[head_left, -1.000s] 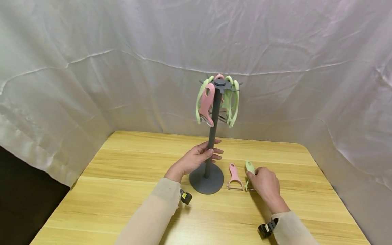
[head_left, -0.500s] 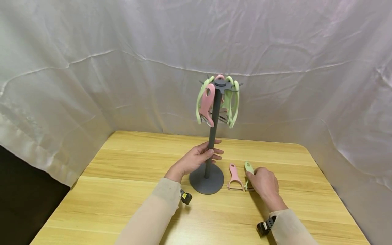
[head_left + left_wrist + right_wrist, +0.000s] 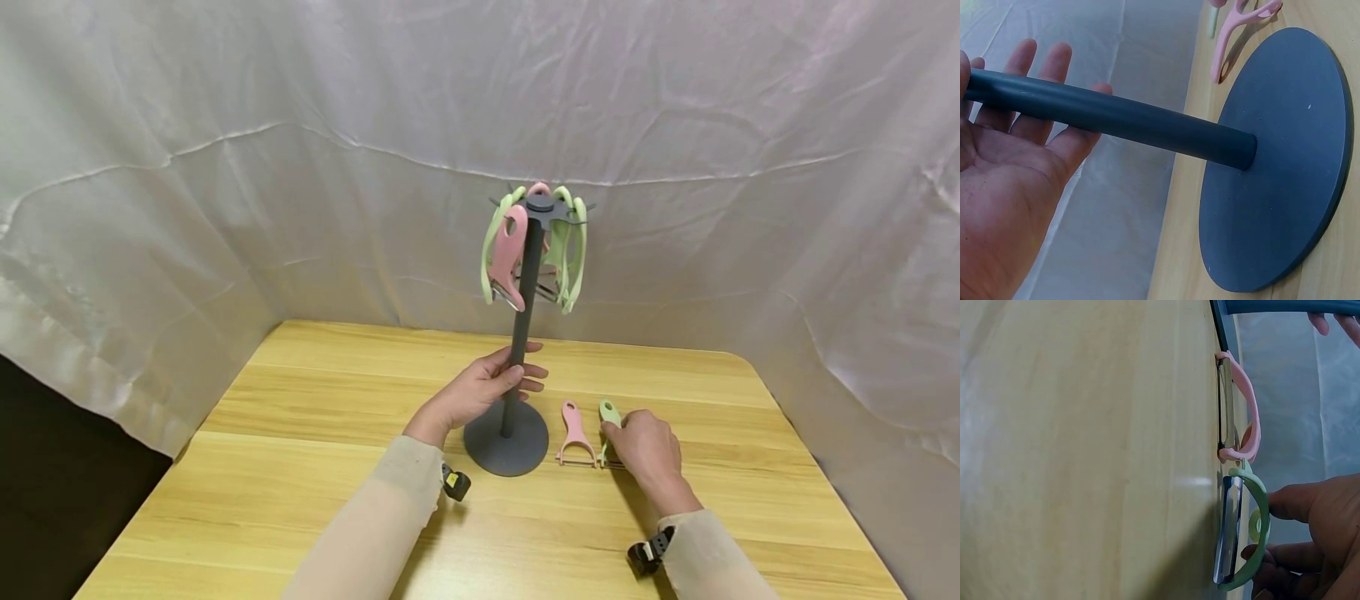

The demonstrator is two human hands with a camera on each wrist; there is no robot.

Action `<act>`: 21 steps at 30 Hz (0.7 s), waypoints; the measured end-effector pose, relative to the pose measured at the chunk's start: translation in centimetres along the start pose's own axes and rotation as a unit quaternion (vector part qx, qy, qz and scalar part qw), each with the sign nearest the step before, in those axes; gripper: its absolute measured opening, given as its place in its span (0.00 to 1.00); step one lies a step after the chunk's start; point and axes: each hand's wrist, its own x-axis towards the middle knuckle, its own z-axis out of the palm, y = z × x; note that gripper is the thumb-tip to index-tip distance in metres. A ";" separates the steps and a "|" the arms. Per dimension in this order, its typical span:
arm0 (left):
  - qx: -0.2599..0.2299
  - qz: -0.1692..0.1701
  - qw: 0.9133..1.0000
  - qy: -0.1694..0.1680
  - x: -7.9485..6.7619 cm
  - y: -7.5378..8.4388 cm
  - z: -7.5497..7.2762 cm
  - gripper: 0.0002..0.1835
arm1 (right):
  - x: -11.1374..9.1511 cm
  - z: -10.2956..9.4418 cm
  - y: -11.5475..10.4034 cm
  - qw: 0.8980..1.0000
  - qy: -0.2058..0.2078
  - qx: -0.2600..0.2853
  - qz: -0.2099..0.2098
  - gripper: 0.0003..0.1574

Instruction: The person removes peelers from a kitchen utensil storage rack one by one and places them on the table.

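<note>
A dark grey stand (image 3: 506, 457) with a round base rises upright from the table. My left hand (image 3: 474, 388) holds its pole low down, thumb in front and fingers behind. Pink and green peelers hang from hooks at its top, among them a pink peeler (image 3: 508, 254) at the front. To the right of the base, a second pink peeler (image 3: 572, 423) lies flat. Beside it is a green peeler (image 3: 1262, 519), pinched at the handle between the thumb and fingers of my right hand (image 3: 651, 452). Its blade end is at table level, close to the pink one; my hand partly covers it.
The light wooden table (image 3: 315, 467) reaches back to a pale hanging curtain (image 3: 375, 217), which also closes off both sides. A dark gap (image 3: 60, 492) shows at the lower left, past the table edge.
My right hand and the green peeler have shifted slightly toward me and to the left. The left hand, the stand and the pink peeler on the table stay in place.
</note>
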 end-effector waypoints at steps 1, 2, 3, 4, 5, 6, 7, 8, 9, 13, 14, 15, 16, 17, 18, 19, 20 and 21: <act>0.001 -0.001 1.000 0.000 0.0 0.0 0.0 0.26 | 0.0 0.0 0.0 1.000 0.001 0.000 -0.001 0.32; 0.002 -0.003 1.000 0.000 0.0 0.1 0.0 0.26 | 0.0 0.1 0.0 1.000 0.001 -0.001 -0.002 0.32; 0.004 -0.004 1.000 0.000 -0.1 0.1 0.0 0.26 | 0.0 0.1 0.0 1.000 0.002 -0.002 -0.004 0.32; 0.007 -0.005 1.000 0.001 -0.1 0.2 0.0 0.26 | 0.0 0.1 0.0 1.000 0.003 -0.003 -0.005 0.32; 0.011 -0.007 1.000 0.002 -0.1 0.2 0.0 0.26 | 0.0 0.2 0.1 1.000 0.003 -0.004 -0.005 0.32; 0.015 -0.009 1.000 0.003 -0.1 0.3 0.0 0.26 | 0.1 0.2 0.1 1.000 0.003 -0.005 -0.006 0.32; 0.019 -0.011 1.000 0.004 -0.1 0.3 0.0 0.26 | 0.1 0.3 0.1 1.000 0.002 -0.006 -0.006 0.32; 0.021 -0.012 1.000 0.005 -0.1 0.3 0.0 0.26 | 0.1 0.3 0.2 1.000 0.001 -0.007 -0.007 0.33; 0.023 -0.014 1.000 0.005 -0.1 0.4 0.0 0.26 | 0.1 0.3 0.2 1.000 0.001 -0.007 -0.007 0.33; 0.021 -0.016 1.000 0.004 -0.1 0.4 0.0 0.26 | 0.2 0.4 0.2 1.000 -0.002 -0.009 -0.007 0.33; 0.020 -0.015 1.000 0.004 -0.1 0.4 0.0 0.26 | 0.2 0.4 0.2 1.000 -0.002 -0.009 -0.007 0.33; 0.018 -0.014 1.000 0.003 -0.1 0.4 0.0 0.26 | 0.2 0.3 0.2 1.000 -0.002 -0.010 -0.007 0.33; 0.017 -0.014 1.000 0.003 -0.1 0.4 0.0 0.26 | 0.2 0.3 0.2 1.000 -0.002 -0.010 -0.006 0.33; 0.017 -0.013 1.000 0.004 -0.1 0.4 0.1 0.26 | 0.2 0.3 0.2 1.000 -0.002 -0.010 -0.006 0.33; 0.016 -0.012 1.000 0.004 -0.1 0.4 0.1 0.26 | 0.2 0.3 0.2 1.000 -0.002 -0.010 -0.005 0.33; 0.016 -0.011 1.000 0.006 -0.1 0.4 0.1 0.26 | 0.2 0.3 0.2 1.000 -0.002 -0.009 -0.004 0.33; 0.017 -0.009 1.000 0.007 -0.1 0.4 0.1 0.26 | 0.2 0.3 0.1 1.000 -0.003 -0.009 -0.003 0.33; 0.016 -0.008 1.000 0.008 -0.1 0.4 0.2 0.26 | 0.2 0.3 0.2 1.000 -0.004 -0.009 -0.002 0.33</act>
